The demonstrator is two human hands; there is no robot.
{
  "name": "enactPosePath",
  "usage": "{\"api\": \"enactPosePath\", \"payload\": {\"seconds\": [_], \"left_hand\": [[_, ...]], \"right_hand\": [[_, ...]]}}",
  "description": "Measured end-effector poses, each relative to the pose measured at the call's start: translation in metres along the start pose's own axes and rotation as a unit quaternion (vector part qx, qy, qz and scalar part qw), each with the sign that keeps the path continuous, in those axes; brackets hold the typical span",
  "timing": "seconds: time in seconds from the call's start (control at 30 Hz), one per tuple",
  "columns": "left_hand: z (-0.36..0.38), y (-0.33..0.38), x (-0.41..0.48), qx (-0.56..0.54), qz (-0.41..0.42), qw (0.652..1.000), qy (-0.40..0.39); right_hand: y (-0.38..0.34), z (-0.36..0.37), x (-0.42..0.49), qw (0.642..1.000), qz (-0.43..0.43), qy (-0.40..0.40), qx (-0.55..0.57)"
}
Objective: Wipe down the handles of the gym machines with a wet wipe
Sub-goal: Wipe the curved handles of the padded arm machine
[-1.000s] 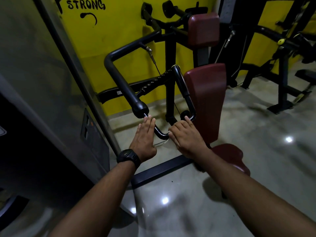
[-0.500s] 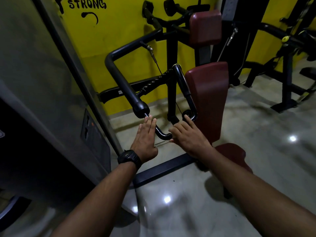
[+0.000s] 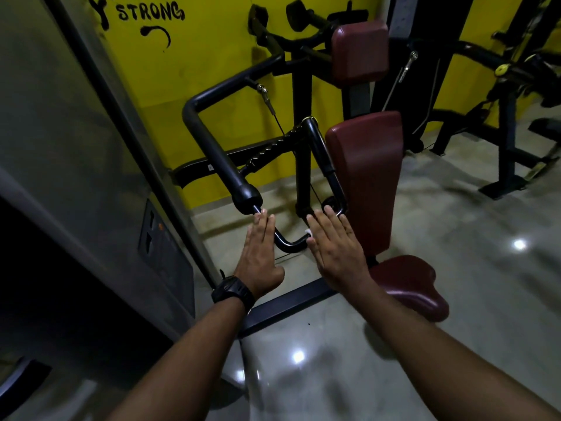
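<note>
While both hands are stretched out at this machine, neither one is actually wrapped around anything: the left hand (image 3: 261,253) is flat with fingers straight and together, fingertips just at the spot where the thin black handle (image 3: 288,245) comes out of the fat padded arm (image 3: 218,153). Same deal on the right hand (image 3: 337,250), fingers straight and laid over the other end of that curved handle. The wet wipe (image 3: 308,232) is only a tiny white scrap peeking out at the inner edge of the right hand, right up against the handle, so it looks pressed under the hand, but I honestly can't tell how the thumb sits on it. Black watch (image 3: 232,291) on the left wrist. Maroon back pad (image 3: 364,177) and seat (image 3: 409,284) sit just right of the hands, yellow wall (image 3: 212,56) behind with "STRONG" painted on it.
</note>
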State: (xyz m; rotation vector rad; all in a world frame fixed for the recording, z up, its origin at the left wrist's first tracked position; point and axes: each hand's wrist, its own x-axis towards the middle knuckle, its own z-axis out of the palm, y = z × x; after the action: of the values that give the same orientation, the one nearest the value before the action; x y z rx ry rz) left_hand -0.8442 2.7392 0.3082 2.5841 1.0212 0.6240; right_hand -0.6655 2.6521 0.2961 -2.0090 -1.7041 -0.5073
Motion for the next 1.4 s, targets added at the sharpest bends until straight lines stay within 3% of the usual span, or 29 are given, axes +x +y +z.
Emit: {"api": "enactPosePath", "payload": {"seconds": [0.5, 0.7, 1.0, 1.13, 1.4], "left_hand": [[0.005, 0.002, -0.003, 0.013, 0.004, 1.0, -0.003], [0.005, 0.002, -0.002, 0.03, 0.005, 0.999, -0.014], [0.008, 0.013, -0.003, 0.043, -0.02, 0.999, -0.005], [0.01, 0.019, -0.004, 0.038, -0.038, 0.999, 0.003], [0.01, 0.02, -0.006, 0.041, -0.038, 0.998, -0.004]], "right_hand": [[0.0, -0.012, 0.035, 0.999, -0.038, -0.012, -0.031], [0.001, -0.006, 0.008, 0.998, -0.058, -0.009, -0.001], [0.02, -0.001, 0.007, 0.981, -0.186, 0.037, 0.034], [0.024, 0.0, -0.004, 0.989, -0.151, -0.008, 0.006], [0.021, 0.002, -0.004, 0.995, -0.096, -0.016, 0.024]]}}
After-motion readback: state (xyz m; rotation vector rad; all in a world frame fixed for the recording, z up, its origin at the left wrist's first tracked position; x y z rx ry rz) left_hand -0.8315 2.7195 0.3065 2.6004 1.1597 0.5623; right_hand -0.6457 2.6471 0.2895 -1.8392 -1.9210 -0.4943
